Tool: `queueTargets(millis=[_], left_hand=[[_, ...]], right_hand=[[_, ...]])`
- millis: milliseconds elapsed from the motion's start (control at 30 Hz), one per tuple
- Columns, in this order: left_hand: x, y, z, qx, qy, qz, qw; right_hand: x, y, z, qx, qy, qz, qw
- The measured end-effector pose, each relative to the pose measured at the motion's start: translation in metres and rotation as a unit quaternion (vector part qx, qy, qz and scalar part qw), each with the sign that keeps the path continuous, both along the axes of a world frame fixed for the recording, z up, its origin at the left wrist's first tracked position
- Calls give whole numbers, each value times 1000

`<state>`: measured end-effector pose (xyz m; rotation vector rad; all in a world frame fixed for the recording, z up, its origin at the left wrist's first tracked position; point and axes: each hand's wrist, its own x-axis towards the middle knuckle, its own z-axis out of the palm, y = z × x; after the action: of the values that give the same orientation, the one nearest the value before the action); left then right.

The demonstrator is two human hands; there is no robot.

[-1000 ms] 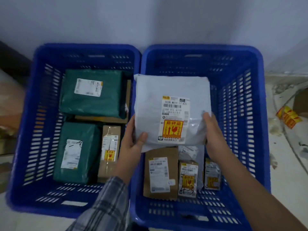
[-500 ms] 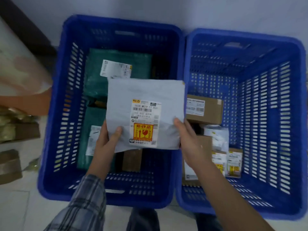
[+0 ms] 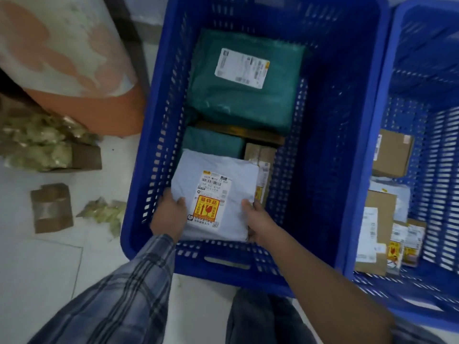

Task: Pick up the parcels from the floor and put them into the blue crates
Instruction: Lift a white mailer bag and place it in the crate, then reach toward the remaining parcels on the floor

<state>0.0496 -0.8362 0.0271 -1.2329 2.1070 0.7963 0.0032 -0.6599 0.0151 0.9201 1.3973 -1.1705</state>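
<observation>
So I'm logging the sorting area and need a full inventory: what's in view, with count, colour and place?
Crates: two, blue, side by side.
Grey parcel: one, left crate, near end, held.
Green parcels: two, left crate.
Brown boxes: at least two, left crate, partly hidden.
Boxes and small parcels: several, brown and white, right crate.
Brown packet: one, floor, left.
Left hand: on grey parcel's left edge.
Right hand: on its right edge.
</observation>
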Motion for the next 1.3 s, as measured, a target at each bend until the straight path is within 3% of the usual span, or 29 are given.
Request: queueTargets(millis=[133, 333, 433, 500, 633, 833, 933, 1067, 1300], left_hand=[[21, 17, -11, -171, -82, -208, 960], [22, 28, -32, -199, -165, -305, 917], [17, 33, -35, -209, -198, -339, 896], [11, 35, -30, -189, -224, -319, 901], [-2, 48, 2, -131, -215, -235, 939], [-21, 134, 58, -11, -23, -193, 981], [-36, 193, 82, 31, 47, -162, 985], [-43, 265, 111, 72, 118, -227, 964], [-29, 357, 134, 133, 120, -340, 923]], right_hand=[[23, -8, -22, 27, 33, 110, 993], [30, -10, -48, 68, 170, 246, 952], [26, -8, -48, 55, 176, 289, 939], [22, -2, -41, 26, 150, 289, 945], [9, 29, -3, 39, 56, 139, 988], [-1, 112, 79, 35, 87, -79, 992], [6, 149, 108, 29, 129, -196, 972], [26, 199, 133, 54, 123, -363, 922], [138, 294, 161, 126, 51, -508, 851]])
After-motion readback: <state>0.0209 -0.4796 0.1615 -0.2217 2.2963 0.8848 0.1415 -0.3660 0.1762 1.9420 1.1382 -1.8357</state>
